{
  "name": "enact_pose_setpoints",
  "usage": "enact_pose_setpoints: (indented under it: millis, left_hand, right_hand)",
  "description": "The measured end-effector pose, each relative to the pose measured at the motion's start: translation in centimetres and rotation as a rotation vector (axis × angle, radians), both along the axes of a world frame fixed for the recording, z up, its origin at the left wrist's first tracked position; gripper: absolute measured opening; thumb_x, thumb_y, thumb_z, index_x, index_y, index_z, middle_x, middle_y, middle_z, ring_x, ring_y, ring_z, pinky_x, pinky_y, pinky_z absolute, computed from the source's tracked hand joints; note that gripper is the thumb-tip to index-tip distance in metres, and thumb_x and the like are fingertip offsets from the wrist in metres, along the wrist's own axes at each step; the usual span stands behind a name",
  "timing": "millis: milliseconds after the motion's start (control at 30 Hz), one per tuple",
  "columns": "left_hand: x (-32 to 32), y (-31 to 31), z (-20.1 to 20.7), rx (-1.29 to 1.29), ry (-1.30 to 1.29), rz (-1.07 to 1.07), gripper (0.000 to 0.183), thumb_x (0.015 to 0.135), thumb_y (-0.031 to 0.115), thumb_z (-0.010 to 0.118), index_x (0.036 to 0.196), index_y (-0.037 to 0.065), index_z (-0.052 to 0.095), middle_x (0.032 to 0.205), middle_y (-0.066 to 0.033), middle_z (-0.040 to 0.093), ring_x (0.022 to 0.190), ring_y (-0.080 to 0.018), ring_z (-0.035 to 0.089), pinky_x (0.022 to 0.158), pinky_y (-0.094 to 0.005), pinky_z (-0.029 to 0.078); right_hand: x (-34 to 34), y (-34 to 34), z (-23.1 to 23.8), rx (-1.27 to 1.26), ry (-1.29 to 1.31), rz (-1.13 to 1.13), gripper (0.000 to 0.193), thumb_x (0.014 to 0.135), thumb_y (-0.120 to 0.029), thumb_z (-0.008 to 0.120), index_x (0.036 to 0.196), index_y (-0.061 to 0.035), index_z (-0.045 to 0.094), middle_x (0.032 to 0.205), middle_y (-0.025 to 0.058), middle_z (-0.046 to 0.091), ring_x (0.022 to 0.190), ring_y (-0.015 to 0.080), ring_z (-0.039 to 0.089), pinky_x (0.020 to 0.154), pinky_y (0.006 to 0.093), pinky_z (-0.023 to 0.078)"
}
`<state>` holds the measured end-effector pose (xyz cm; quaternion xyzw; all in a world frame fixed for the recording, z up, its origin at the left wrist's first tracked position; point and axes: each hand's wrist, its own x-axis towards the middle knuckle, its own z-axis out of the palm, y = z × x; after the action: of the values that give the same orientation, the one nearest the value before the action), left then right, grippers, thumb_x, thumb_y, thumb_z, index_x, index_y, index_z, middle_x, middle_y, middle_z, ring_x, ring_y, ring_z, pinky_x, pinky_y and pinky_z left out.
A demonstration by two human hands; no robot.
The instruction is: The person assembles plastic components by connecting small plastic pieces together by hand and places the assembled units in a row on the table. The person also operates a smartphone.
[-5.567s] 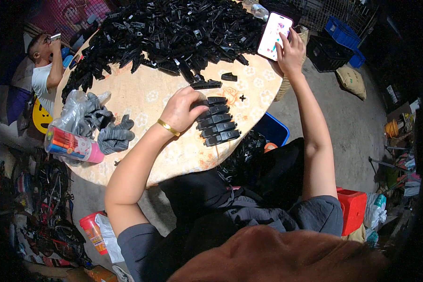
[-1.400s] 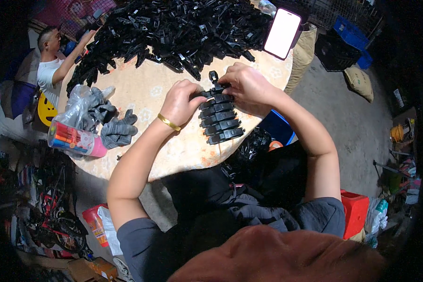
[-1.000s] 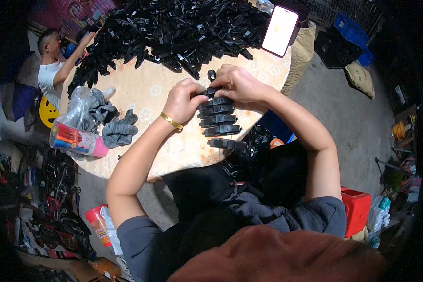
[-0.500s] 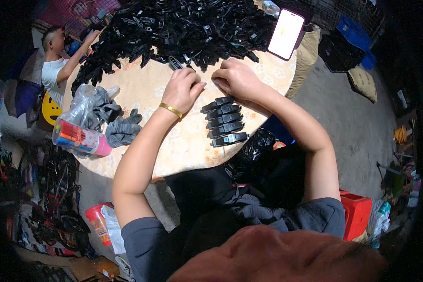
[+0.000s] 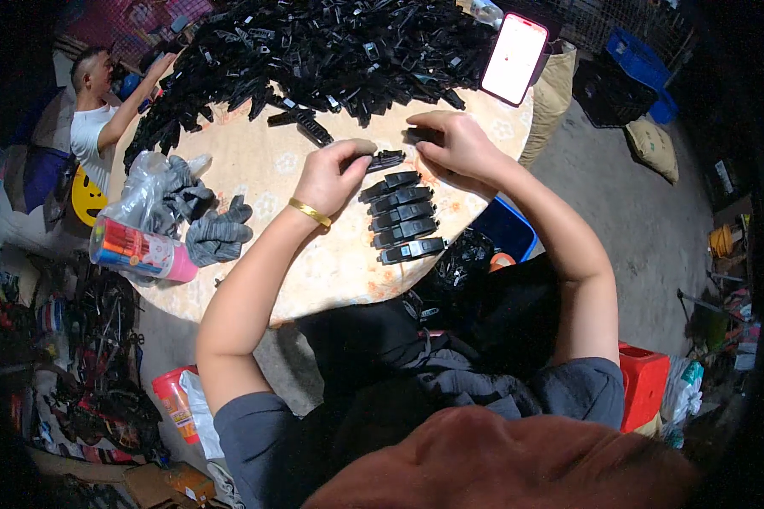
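Note:
My left hand [image 5: 335,174], with a gold bracelet at its wrist, pinches the left end of a slim black plastic piece [image 5: 389,159]. The piece lies just beyond a stacked row of similar black strap-like pieces [image 5: 403,210]. To the right, my right hand [image 5: 458,144] has its fingers curled round another dark piece [image 5: 418,134], mostly hidden under them. A loose black piece [image 5: 316,129] with a ladder-like surface rests beyond my left hand. The large heap of black pieces [image 5: 314,59] covers the far part of the table.
The round table has a cream flowered cloth [image 5: 289,280]. A lit phone [image 5: 514,58] stands at the far right. Grey gloves [image 5: 219,231], a plastic bag [image 5: 144,188] and a tub of coloured pens [image 5: 140,248] lie at left. Another person [image 5: 98,123] reaches toward the heap.
Both hands have drawn back from the heap's edge and moved apart, the right one rightward. A black piece now shows at the left fingertips, and another under the right fingers.

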<state>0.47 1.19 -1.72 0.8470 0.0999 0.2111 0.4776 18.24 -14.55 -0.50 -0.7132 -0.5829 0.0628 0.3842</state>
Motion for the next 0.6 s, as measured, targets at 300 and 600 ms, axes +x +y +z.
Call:
enact_pose_setpoints:
  millis: [300, 600]
  left_hand:
    - [-0.2, -0.5, 0.4, 0.449, -0.036, 0.163, 0.023, 0.068, 0.015, 0.072, 0.087, 0.004, 0.066, 0.08, -0.0125, 0.059, 0.086, -0.0293, 0.054, 0.076, -0.0367, 0.045]
    - [-0.5, 0.0, 0.2, 0.494, -0.007, 0.167, 0.022, 0.068, 0.014, 0.076, 0.085, 0.002, 0.067, 0.075, -0.0094, 0.058, 0.065, -0.0202, 0.057, 0.059, -0.0296, 0.046]
  right_hand:
    - [-2.1, 1.5, 0.1, 0.235, 0.356, 0.136, 0.036, 0.077, 0.0, 0.065, 0.113, -0.0019, 0.059, 0.106, 0.0089, 0.059, 0.096, 0.016, 0.058, 0.086, 0.0295, 0.049]
    - [-2.2, 1.0, 1.2, 0.073, -0.307, 0.12, 0.025, 0.069, -0.01, 0.071, 0.093, -0.0028, 0.067, 0.088, 0.0112, 0.064, 0.084, 0.0281, 0.057, 0.076, 0.0382, 0.045]
